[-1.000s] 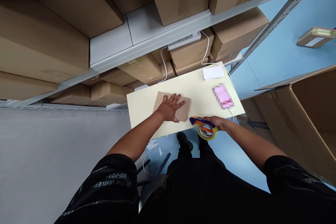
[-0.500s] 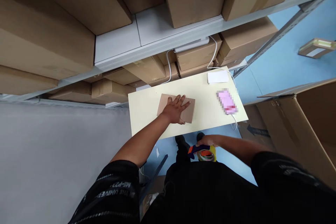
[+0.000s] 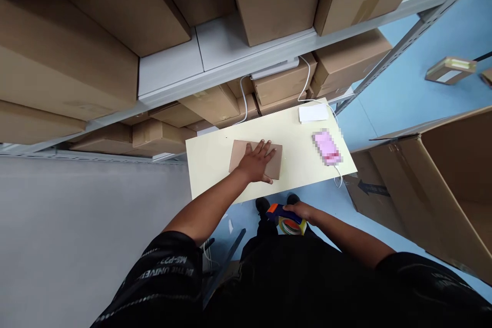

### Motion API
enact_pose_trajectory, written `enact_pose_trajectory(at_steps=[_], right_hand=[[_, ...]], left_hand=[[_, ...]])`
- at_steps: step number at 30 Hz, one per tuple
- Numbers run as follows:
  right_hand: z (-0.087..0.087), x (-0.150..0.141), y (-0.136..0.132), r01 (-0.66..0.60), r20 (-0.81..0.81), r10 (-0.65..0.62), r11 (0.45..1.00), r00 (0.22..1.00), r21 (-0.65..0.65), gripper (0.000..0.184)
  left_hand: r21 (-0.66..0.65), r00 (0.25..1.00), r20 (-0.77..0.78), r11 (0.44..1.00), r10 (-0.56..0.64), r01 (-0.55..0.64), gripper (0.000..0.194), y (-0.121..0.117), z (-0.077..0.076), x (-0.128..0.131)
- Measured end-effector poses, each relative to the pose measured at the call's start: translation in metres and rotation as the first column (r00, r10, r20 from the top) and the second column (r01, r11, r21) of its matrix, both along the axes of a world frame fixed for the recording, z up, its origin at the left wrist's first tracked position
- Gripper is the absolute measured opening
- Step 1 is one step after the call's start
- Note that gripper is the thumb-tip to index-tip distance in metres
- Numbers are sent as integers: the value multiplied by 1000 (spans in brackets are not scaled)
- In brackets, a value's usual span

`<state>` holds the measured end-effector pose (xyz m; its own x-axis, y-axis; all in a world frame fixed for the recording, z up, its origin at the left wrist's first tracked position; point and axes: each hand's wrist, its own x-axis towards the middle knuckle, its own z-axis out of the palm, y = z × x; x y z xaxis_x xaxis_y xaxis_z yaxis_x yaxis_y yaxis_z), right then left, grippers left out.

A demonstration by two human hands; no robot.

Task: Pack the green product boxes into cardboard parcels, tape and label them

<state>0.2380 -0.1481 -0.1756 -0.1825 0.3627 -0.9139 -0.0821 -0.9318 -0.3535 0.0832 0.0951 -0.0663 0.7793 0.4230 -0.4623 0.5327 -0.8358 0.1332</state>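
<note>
My left hand lies spread on top of a small flat cardboard box, pressing it against the cream tabletop. Its fingers are apart and point towards the far edge. Below the table's near edge, my right hand is wrapped round the handle of a tape dispenser. The dispenser is dark blue with an orange end and carries a roll of yellow tape. Part of its grip is hidden by the fingers.
A pink phone-like item, blurred out, lies on the table's right side beside a stack of white paper. A white cable runs behind. Shelves with cardboard boxes stand beyond; a large open carton is at right.
My right hand has brought the tape dispenser slightly left, turning it a little. The left hand stays spread on the cardboard box. The whole view has shifted slightly.
</note>
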Motion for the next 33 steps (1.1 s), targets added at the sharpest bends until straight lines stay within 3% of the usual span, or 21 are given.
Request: enact_pose_trajectory(at_steps=[4,8,12,15,21,26,30,33], right_hand=[[10,5,-10,-56,50,59,997,997,-51,37],[18,12,-21,-42,138,47,998,989,-35,41],[23,27,-37,59,144,-60,998,988,10,44],[28,44,-50,146,156,-152,988,976,49,49],[39,77,-50,254,389,-328,939,861,230,56],[46,88,-11,97,597,-319,923,736,373,59],[45,86,22,-108,751,-232,922,618,373,52],[40,81,44,-328,860,-170,875,482,357,39]], left_hand=[[47,977,153,988,-149,144,101,-8,2,10],[29,917,230,944,-326,329,84,-14,-9,29],[-15,890,215,910,-402,414,67,-16,-28,42],[-19,880,205,897,-429,441,43,-15,-40,43],[-3,814,319,858,-486,514,10,-18,-45,38],[-55,812,369,861,-453,505,28,-24,-48,38],[-35,793,391,853,-467,520,27,-29,-45,32],[30,805,466,916,-368,401,19,-41,-30,13]])
